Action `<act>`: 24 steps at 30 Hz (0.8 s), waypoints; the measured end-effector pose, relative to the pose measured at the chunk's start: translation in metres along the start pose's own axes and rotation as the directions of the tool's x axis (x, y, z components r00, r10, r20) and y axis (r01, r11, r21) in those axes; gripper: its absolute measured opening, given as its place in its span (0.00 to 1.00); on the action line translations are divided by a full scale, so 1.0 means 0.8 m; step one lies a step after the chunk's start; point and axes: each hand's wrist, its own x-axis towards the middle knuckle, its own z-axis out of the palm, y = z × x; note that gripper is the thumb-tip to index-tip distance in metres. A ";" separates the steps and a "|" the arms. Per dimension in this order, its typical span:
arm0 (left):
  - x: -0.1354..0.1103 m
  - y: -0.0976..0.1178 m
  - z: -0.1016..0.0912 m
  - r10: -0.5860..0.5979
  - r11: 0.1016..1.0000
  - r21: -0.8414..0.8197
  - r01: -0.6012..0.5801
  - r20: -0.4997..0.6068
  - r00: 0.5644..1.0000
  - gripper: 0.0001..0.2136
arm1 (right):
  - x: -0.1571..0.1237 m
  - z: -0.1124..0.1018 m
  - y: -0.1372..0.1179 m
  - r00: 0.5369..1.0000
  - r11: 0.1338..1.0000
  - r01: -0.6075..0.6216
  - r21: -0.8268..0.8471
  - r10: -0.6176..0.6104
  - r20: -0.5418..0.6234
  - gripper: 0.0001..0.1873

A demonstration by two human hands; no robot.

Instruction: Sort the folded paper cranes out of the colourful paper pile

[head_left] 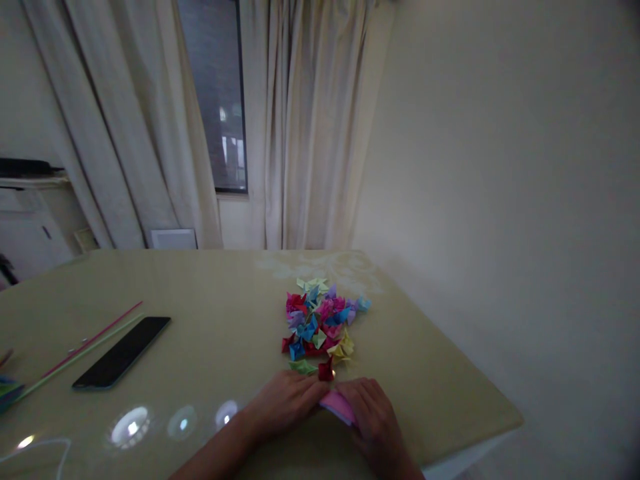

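Near the front of the table, a piece of pink paper (338,405) with a pale underside is held between my two hands. My left hand (290,398) grips its left end, fingers closed. On the other side, my right hand (373,415) has its fingers bent over the paper's right end. Just beyond my fingers lies a pile of small folded paper pieces (325,313) in red, pink, blue, purple, green and yellow. A dark red folded piece (326,370) and a green one (303,367) sit closest to my hands.
On the left a black phone (123,353) lies on the glossy table (225,307). Alongside it are a thin pink stick (95,339) and a pale green stick (83,355). Colored paper (9,392) shows at the left edge. A wall (490,200) borders the table's right side.
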 end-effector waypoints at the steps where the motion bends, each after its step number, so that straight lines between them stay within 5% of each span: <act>1: 0.001 0.000 -0.003 0.001 1.000 -0.009 -0.002 -0.020 1.000 0.10 | 0.001 -0.001 0.000 1.000 1.000 -0.004 0.009 0.004 -0.015 0.14; 11: 0.005 0.000 -0.011 -0.019 0.992 -0.122 0.006 -0.104 0.994 0.25 | 0.001 -0.008 -0.003 0.991 1.000 0.003 0.006 -0.002 -0.136 0.20; 18: 0.002 0.000 -0.002 -0.069 0.992 -0.108 0.058 -0.099 0.993 0.17 | -0.002 -0.009 -0.004 0.981 1.000 -0.023 -0.004 0.021 -0.195 0.16; 24: -0.001 -0.005 -0.003 -0.069 0.991 -0.117 0.060 -0.078 0.995 0.17 | -0.007 -0.003 -0.002 0.987 1.000 -0.003 -0.014 0.001 -0.161 0.23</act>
